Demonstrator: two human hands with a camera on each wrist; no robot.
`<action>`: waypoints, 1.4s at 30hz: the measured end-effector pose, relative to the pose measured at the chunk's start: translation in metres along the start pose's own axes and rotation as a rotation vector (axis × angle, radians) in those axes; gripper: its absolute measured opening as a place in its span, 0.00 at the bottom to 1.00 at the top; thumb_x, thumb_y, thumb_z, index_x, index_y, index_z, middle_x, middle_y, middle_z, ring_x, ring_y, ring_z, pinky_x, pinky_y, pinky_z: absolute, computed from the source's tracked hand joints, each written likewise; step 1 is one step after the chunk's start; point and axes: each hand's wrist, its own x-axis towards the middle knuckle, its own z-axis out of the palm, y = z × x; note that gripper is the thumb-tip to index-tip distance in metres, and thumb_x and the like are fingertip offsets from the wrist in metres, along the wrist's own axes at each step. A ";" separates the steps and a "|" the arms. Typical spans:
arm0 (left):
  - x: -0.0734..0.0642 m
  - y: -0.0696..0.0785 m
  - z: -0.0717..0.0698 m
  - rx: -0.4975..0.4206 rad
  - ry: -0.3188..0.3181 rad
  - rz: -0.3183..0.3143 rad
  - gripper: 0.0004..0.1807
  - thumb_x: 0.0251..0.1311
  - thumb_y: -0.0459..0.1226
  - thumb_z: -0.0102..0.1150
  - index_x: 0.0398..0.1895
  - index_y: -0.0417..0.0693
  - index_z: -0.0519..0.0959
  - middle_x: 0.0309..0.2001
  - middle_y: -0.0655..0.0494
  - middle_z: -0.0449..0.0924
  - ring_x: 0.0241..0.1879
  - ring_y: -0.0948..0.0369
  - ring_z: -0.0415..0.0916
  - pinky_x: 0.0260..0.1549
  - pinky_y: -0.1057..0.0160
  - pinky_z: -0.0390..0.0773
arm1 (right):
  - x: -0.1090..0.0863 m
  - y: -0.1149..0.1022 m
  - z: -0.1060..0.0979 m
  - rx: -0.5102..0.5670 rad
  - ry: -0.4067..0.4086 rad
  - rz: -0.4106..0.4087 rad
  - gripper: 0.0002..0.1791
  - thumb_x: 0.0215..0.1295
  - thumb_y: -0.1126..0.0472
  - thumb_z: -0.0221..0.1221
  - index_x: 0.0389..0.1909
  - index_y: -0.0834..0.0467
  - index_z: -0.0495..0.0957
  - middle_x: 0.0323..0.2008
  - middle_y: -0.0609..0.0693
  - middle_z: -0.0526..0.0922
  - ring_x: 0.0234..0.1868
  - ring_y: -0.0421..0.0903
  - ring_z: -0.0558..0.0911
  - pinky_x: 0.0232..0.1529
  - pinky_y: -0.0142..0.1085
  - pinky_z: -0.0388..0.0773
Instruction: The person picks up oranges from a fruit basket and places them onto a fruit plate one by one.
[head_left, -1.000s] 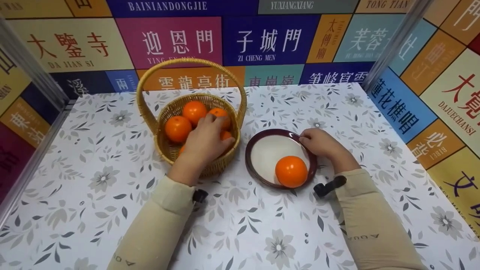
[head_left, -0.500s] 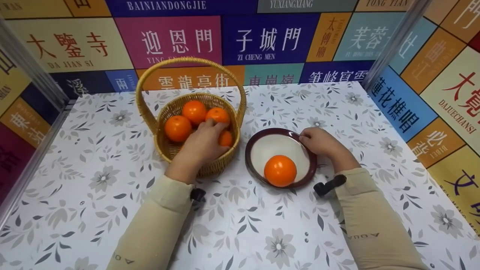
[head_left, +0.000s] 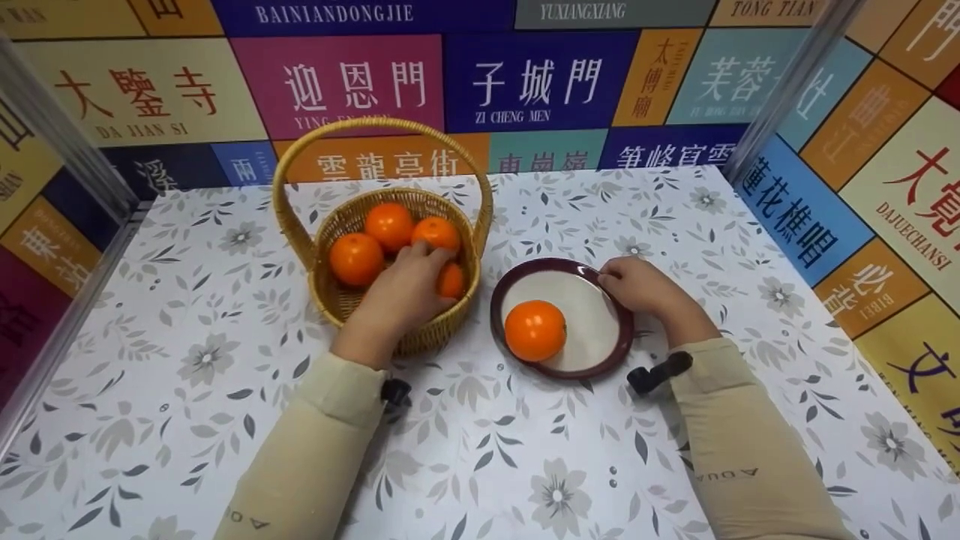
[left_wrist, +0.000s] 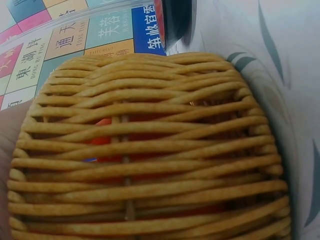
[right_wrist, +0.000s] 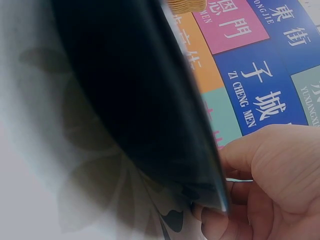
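In the head view, my left hand [head_left: 405, 285] reaches into a wicker basket [head_left: 319, 296]. Its thumb and fingers curve round an orange [head_left: 450, 280] at the basket's right side, partly covered by the hand. More oranges, such as one at the left [head_left: 356, 259], lie behind and beside the fingers. The left wrist view is filled by the basket's woven wall [left_wrist: 150, 172], with orange colour showing through the gaps. My right hand [head_left: 637, 285] pinches the right rim of a white plate [head_left: 589, 300] with a dark red edge. A single orange [head_left: 535, 331] sits on the plate's left side.
The basket's tall arched handle [head_left: 382, 124] rises over the oranges. A floral cloth [head_left: 480, 450] covers the table. Colourful panels with lettering [head_left: 536, 79] stand along the back and both sides.
The orange on the plate has rolled from the right side to the left. My left hand has drawn slightly nearer and lower in the basket. The right hand stays at the rim.
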 end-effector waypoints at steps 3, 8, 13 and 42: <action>0.000 0.000 0.000 0.001 -0.003 -0.004 0.34 0.62 0.45 0.70 0.71 0.52 0.72 0.66 0.45 0.68 0.62 0.44 0.70 0.62 0.43 0.77 | 0.000 0.000 0.000 0.006 -0.003 0.001 0.15 0.78 0.58 0.50 0.47 0.64 0.82 0.41 0.59 0.82 0.43 0.54 0.78 0.46 0.44 0.72; 0.001 0.000 0.001 0.001 0.003 -0.005 0.33 0.61 0.45 0.70 0.70 0.52 0.73 0.65 0.45 0.68 0.63 0.44 0.70 0.62 0.43 0.77 | -0.001 0.000 0.000 0.012 -0.002 0.004 0.15 0.79 0.58 0.50 0.47 0.64 0.82 0.41 0.59 0.82 0.43 0.54 0.78 0.45 0.43 0.72; 0.000 0.001 0.000 0.001 0.015 0.008 0.32 0.60 0.43 0.70 0.69 0.51 0.74 0.64 0.44 0.69 0.61 0.44 0.70 0.61 0.43 0.77 | -0.001 -0.002 0.000 -0.002 0.001 -0.013 0.15 0.78 0.59 0.50 0.46 0.64 0.82 0.39 0.58 0.81 0.42 0.54 0.77 0.45 0.43 0.71; -0.003 0.005 -0.005 0.039 0.077 0.044 0.32 0.59 0.43 0.71 0.67 0.49 0.75 0.60 0.43 0.72 0.59 0.45 0.72 0.54 0.44 0.81 | 0.000 -0.001 0.001 -0.013 -0.004 -0.002 0.16 0.78 0.58 0.49 0.48 0.64 0.81 0.40 0.58 0.82 0.42 0.54 0.78 0.44 0.43 0.72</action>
